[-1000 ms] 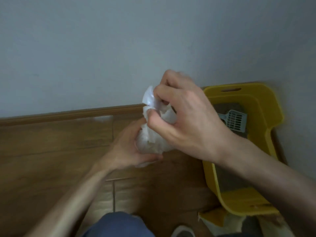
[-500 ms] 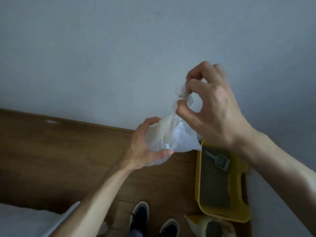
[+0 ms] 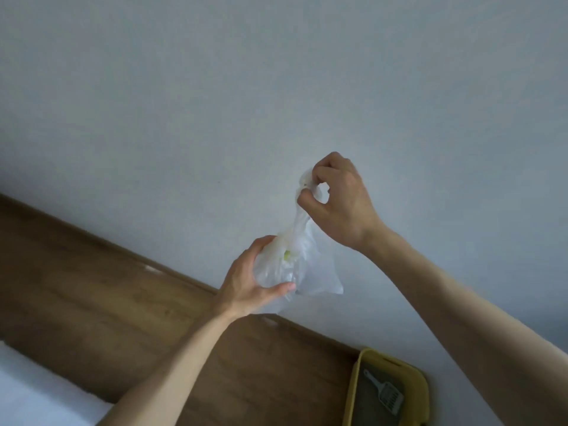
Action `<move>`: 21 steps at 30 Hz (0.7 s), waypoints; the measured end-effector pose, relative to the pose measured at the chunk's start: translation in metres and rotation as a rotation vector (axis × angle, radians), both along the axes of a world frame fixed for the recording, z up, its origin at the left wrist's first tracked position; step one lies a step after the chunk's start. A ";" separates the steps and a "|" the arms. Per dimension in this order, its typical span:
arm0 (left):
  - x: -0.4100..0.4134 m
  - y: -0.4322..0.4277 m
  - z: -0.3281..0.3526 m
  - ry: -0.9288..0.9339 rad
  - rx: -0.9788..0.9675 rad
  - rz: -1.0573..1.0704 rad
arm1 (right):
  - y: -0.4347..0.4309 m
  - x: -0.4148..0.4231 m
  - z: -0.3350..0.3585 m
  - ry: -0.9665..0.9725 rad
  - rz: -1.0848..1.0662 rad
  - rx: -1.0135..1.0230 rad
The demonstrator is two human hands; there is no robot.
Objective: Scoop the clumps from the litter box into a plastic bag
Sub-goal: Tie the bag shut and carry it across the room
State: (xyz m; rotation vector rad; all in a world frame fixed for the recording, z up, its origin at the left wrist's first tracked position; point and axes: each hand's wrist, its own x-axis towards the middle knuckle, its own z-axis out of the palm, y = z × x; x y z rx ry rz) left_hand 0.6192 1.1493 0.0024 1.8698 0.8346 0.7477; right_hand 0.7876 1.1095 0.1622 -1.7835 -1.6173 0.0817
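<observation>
plain pale wall (image 3: 215, 103) fills most of what i see, with a wood skirting board (image 3: 184, 279) running along its foot and a brown wood floor (image 3: 92, 287) below that. something white and flat (image 3: 37, 392) cuts across the bottom left corner, can't tell what it is. the yellow litter box (image 3: 419, 392) sits on the floor tight against the wall at the bottom right, grey litter (image 3: 361, 407) inside and a grey slotted scoop (image 3: 388, 396) lying on top of the litter.

the plastic bag (image 3: 310, 265) is up in the air in front of the wall, well above the litter box and off to its left, stretched between both my hands. it's thin, whitish and see-through, with a small yellow-green bit showing through near the top of the bunched part.

my left hand (image 3: 255, 281) is curled around the bunched lower part of the bag, thumb underneath and fingers wrapped round the far side. my right hand (image 3: 341, 201) is higher up, thumb and fingers pinched shut on the twisted neck of the bag, pulling it taut. both forearms are bare.
</observation>
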 end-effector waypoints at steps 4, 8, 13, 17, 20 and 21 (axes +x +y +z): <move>-0.030 0.012 0.026 0.008 0.054 0.063 | 0.030 -0.029 0.037 -0.025 0.043 -0.001; -0.057 0.032 0.042 -0.028 0.111 0.160 | 0.053 -0.060 0.065 -0.095 0.134 0.004; -0.093 0.065 0.063 -0.042 0.152 0.248 | 0.090 -0.098 0.093 -0.123 0.227 0.046; -0.125 0.090 0.072 -0.045 0.167 0.303 | 0.126 -0.129 0.109 -0.131 0.295 0.060; -0.148 0.106 0.078 -0.039 0.165 0.361 | 0.154 -0.150 0.115 -0.124 0.349 0.062; -0.157 0.112 0.079 -0.020 0.170 0.382 | 0.163 -0.157 0.116 -0.121 0.362 0.061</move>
